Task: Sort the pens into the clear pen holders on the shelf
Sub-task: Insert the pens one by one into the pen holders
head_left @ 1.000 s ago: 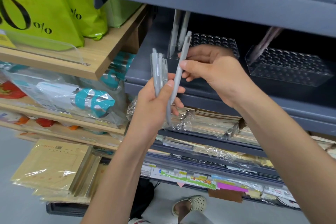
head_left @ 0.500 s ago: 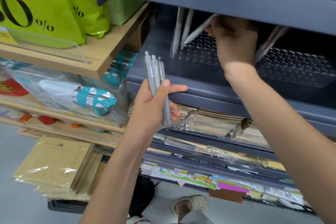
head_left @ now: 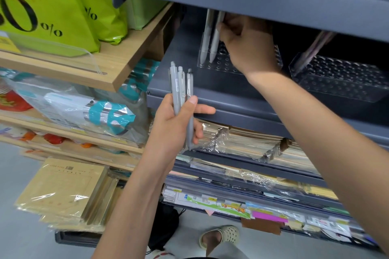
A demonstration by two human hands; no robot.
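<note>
On the dark grey metal shelf [head_left: 210,92] sat a clear plastic pen holder [head_left: 221,67], its flat top drilled with rows of round holes. Two slim, pale grey pens [head_left: 207,38] stood tip-down in its left corner, leaning slightly and just beside each other. The right hand [head_left: 248,46] reached in under the upper shelf edge, its thumb against the right one of those pens; the fingers curled out of sight, so whether it gripped a pen could not be told. Lower down and in front of the shelf lip, the left hand [head_left: 174,124] grasped three more grey pens [head_left: 181,90] in a tight upright bunch, thumb pressed across their smooth barrels and clicker ends up. A second clear holder [head_left: 341,82] of the same dotted pattern stood to the right, with a few darker pens [head_left: 313,48] slanting out of its left end. Glossy green bags [head_left: 52,6] rested on a pale wooden shelf [head_left: 130,57] at the left, and crinkled film-wrapped notebooks [head_left: 252,143] lay stacked underneath.
</note>
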